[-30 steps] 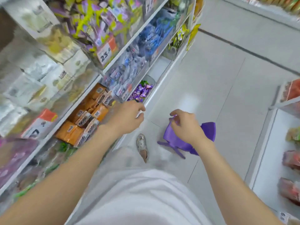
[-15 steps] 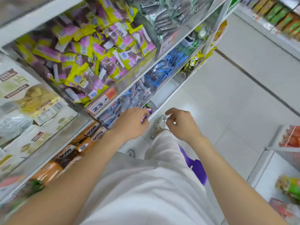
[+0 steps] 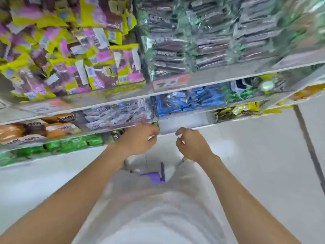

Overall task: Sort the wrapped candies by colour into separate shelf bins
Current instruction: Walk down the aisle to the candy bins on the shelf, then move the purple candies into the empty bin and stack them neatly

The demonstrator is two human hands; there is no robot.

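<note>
The fingers [image 3: 152, 132] of the left hand [image 3: 139, 140] curl tight at the shelf lip. Blur hides whether they pinch a candy.

The hand sits just right of the purple foil-wrapped candies [image 3: 117, 134], likely working that bin.

The right hand [image 3: 193, 146] has its fingers [image 3: 180, 132] loosely curled, thumb apart, nothing seen between. It hovers just below the pale grey plastic shelf bin [image 3: 182, 124], probably ready to steady it.

The purple plastic object [image 3: 154, 177] lies on the floor between the legs, leaving both hands free.

Versus half a second ago: the purple wrapper at the left fingertips no longer shows, and the view tilts higher up the shelves.
</note>
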